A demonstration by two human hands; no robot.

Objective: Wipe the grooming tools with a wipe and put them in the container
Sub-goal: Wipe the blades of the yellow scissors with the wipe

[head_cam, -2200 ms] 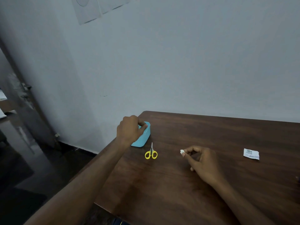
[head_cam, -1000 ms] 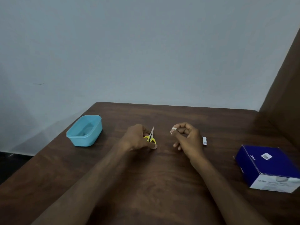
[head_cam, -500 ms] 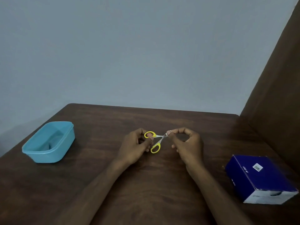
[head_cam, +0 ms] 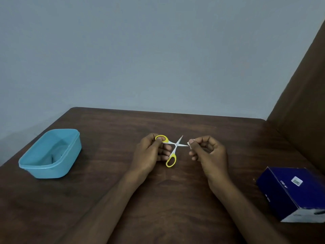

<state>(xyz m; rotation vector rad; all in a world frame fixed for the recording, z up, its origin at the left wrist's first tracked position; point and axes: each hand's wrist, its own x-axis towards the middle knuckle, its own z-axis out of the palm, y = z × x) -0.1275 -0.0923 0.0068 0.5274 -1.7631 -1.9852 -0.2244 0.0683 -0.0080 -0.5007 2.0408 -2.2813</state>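
Left hand [head_cam: 151, 152] on open scissors [head_cam: 173, 148], right hand [head_cam: 209, 152] pinching wipe [head_cam: 189, 144].

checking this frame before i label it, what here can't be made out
Head view, the only one:
- Inside the blue container: something dark lies at the bottom, too dim and small to identify.
- Wipe: mostly hidden in the right hand grip.
- Scissors: upper handle partly covered by the left hand.
- Dark blue box: print too small, corner cut off by the right edge.

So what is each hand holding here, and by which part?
Left hand holds the scissors by the upper yellow handle loop; right hand pinches a small wipe at a blade tip.
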